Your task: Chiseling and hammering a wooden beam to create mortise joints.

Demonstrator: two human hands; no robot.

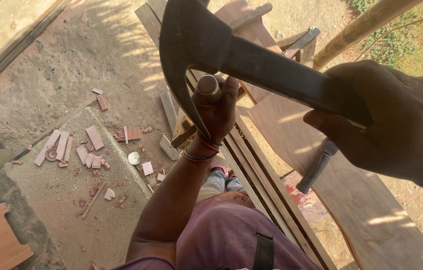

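Note:
My right hand [396, 120] grips the dark handle of a claw hammer [251, 60], raised close to the camera with its head [191, 40] above my left hand. My left hand [219, 112], with thin bands on the wrist, is closed around an upright tool with a rounded metal top [208, 87], probably a chisel. Its lower end is hidden behind the hand, near a small pale wooden block [184, 132] at the edge of the stacked boards.
Several reddish wood offcuts [91, 145] litter a concrete slab on the left. Long slats [261, 175] and wide plywood boards [356, 200] run diagonally on the right, with a dark-handled tool [316, 167] lying on them. A pole [361, 25] crosses the top right.

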